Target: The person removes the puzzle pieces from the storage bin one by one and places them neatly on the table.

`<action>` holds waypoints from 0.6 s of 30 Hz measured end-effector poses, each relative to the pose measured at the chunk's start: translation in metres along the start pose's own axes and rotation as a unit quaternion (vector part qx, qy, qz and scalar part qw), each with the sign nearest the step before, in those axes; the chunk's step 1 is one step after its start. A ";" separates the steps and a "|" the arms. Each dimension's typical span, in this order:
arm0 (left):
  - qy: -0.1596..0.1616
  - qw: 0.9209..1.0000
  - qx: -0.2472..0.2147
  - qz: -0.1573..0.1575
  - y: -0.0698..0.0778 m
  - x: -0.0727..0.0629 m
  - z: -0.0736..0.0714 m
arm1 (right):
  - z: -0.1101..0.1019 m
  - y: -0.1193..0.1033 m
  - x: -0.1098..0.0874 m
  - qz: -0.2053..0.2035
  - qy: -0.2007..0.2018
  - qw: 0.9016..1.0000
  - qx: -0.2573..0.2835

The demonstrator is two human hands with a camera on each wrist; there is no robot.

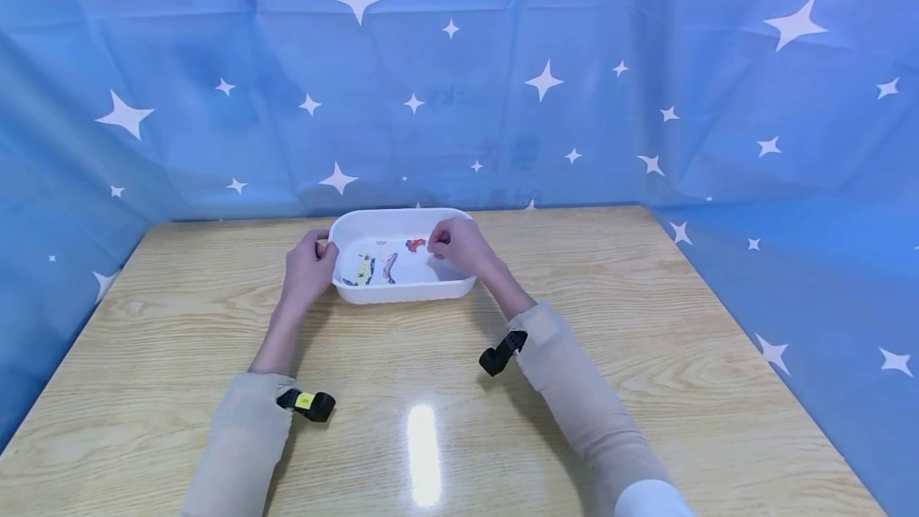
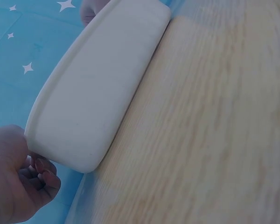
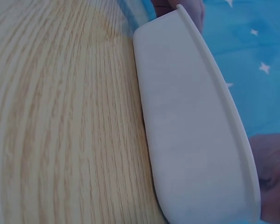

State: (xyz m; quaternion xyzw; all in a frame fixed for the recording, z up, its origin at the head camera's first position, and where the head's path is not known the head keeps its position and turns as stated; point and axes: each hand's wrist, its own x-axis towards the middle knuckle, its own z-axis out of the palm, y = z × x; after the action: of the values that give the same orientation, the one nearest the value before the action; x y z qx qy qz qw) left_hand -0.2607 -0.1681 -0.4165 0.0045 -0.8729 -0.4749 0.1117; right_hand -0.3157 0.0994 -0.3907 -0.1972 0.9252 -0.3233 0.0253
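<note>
A white plastic tray [image 1: 402, 292] with raised walls sits near the back of the table. At its left end my left hand [image 1: 311, 266] grips the rim, with the thumb at the edge and the fingers curled below it, as the left wrist view shows. My right hand [image 1: 459, 244] reaches over the tray's right side, fingers bent inward and low inside it. Just left of those fingertips lies a small red and blue piece [image 1: 415, 245]. Whether the right fingertips pinch anything is hidden. Further left in the tray are a yellow and dark piece [image 1: 364, 270] and a purplish piece [image 1: 389, 268].
The wooden table [image 1: 402, 357] spreads out in front of the tray and to both sides. Behind it hangs a blue curtain [image 1: 431, 142] with white stars, which also closes off the left and right. Each forearm carries a black wrist camera [image 1: 307, 404].
</note>
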 end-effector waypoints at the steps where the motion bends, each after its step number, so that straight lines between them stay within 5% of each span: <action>1: 0.000 1.000 -0.001 -0.002 0.000 0.000 0.000 | -0.001 0.000 0.000 -0.005 0.004 1.000 0.001; 18: 0.006 1.000 -0.001 -0.009 0.002 -0.001 0.000 | -0.015 0.009 -0.009 -0.027 0.042 0.996 0.072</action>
State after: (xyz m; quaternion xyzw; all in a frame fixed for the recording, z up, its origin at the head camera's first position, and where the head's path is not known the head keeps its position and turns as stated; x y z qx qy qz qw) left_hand -0.2595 -0.1668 -0.4157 0.0148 -0.8715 -0.4769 0.1129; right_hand -0.3133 0.1175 -0.3851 -0.2055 0.8941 -0.3980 -0.0083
